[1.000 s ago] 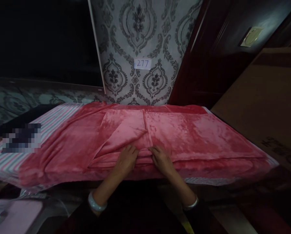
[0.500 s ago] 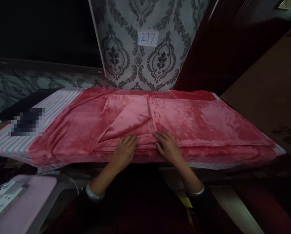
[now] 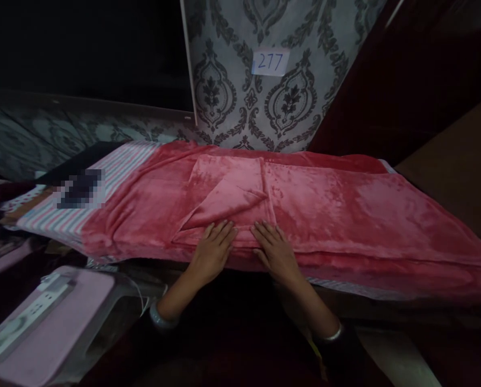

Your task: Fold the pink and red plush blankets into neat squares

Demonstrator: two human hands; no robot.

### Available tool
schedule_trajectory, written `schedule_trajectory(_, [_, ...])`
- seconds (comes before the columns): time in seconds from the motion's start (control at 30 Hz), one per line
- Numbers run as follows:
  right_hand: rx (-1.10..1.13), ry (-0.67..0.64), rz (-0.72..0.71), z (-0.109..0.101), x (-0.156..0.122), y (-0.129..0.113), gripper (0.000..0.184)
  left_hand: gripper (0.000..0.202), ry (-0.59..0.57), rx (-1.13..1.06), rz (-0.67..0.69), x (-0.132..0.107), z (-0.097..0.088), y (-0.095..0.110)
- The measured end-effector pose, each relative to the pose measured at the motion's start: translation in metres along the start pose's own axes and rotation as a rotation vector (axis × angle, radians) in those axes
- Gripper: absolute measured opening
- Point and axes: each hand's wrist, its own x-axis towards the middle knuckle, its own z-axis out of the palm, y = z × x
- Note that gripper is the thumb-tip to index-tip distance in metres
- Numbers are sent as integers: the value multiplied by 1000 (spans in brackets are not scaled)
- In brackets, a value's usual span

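A plush pink-red blanket [image 3: 325,209] lies partly folded along a long surface in front of me. Its left part has a raised triangular flap [image 3: 228,199], and layered edges run along the front. My left hand [image 3: 214,252] rests flat on the front edge of the folded part, fingers stretched out. Beside it, my right hand [image 3: 276,252] lies palm down on the same edge with its fingers spread. Neither hand grips the cloth. More of the blanket spreads out beneath the folded layers.
A striped cloth [image 3: 123,166] covers the surface at left, with a pixelated dark item [image 3: 81,189] on it. A power strip [image 3: 26,317] lies on a pink stool [image 3: 75,322] at lower left. Behind are a dark screen [image 3: 83,54] and a patterned wall [image 3: 232,102].
The camera view has turned a little left, so the scene sits further right. My fingers have flattened and stretched out on the blanket's front edge. The folds look the same.
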Motion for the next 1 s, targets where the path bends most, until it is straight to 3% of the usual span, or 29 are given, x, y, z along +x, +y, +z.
schedule_trajectory(0.5, [57,32,28,2,-2,1,51,52,17,44,-178,-56,-13,-50])
schedule_trajectory(0.67, [75,28,58,-1,-2,0,52,41,177,-9,-135,-58,-27,-48])
schedule_trajectory(0.77, [72,25,60,-1,0,-1,51,33,309,-87,-119,-44,-41,-41])
schedule_trajectory(0.83, [66,25,65,-2,0,-1,51,31,329,-134,-142,-23,-52,-43])
schedule_trajectory(1.0, [45,46,78,-3,-2,-1,49,36,167,-224,-249,56,-64,-79])
